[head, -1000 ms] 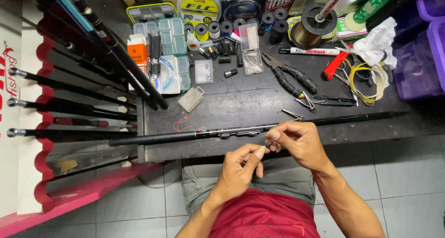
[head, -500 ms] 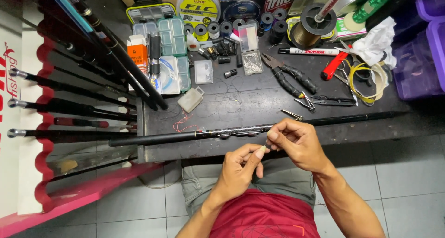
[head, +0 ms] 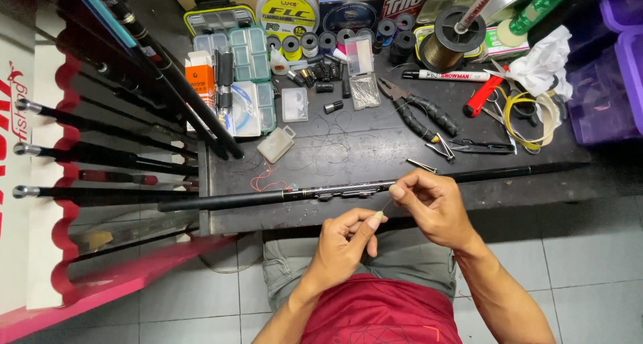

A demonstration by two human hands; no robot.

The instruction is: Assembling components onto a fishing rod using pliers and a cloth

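Rod: a long black fishing rod [head: 268, 198] lies crosswise along the near edge of the dark worktable [head: 362, 146], its thick end pointing left toward the rack, its thin end running right past the hands.
Right hand: the right hand [head: 432, 207] rests on the rod near its middle, fingers curled and pinched at the fingertips [head: 397, 191] just by the shaft; it appears to grip a very fine line, too thin to make out fully.
Left hand: the left hand [head: 345, 240] hovers just below the rod, off the table edge, thumb and forefinger closed on a small pale bit [head: 379, 216]; what it is cannot be told.
Between hands: the two pinches sit close together, nearly touching, just under the rod.
Behind the rod: black pliers [head: 420, 113], a red-handled cutter [head: 483, 96], a marker pen [head: 445, 75] and a loop of yellow cord [head: 526, 119] lie well beyond the right hand.
Centre clutter: clear tackle boxes [head: 249, 52], small black spools [head: 348, 36] and a little clear case [head: 276, 144] stand farther back.
Left side: a red-and-white rack [head: 60, 150] holds other black rods [head: 100, 156], their ends near the held rod's butt.
Loose thread: red thread [head: 264, 180] curls on the table just above the rod.
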